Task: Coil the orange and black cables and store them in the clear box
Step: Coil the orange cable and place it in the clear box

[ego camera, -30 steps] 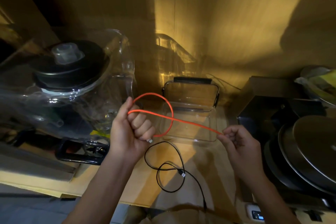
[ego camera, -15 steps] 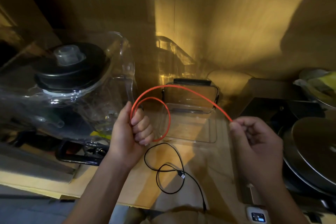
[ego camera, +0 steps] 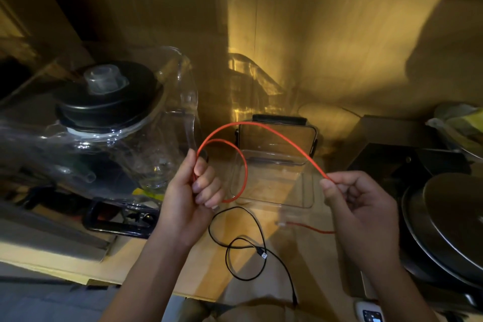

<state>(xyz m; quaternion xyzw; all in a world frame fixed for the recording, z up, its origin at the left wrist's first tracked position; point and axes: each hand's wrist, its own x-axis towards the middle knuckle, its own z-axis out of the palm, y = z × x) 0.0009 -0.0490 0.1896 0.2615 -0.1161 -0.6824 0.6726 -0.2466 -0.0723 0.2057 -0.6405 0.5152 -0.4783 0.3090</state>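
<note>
My left hand is closed around a small loop of the orange cable, held in front of the clear box. From that fist the cable arcs up and right to my right hand, which pinches it between thumb and fingers. The cable's free end trails on the wooden counter below my right hand. The clear box stands open behind the loops, its lid tilted up against the wall. The black cable lies loosely looped on the counter in front of the box, one plug showing.
A clear blender jug with a black lid lies to the left, a black-framed item beneath it. Dark round pan lids are stacked at the right. A small device with a lit screen sits at the bottom right. The counter edge runs close along the bottom left.
My right hand has lifted the orange cable from a straight line across the box into a second, larger arc over the first loop, and has moved right. My left hand stayed in place.
</note>
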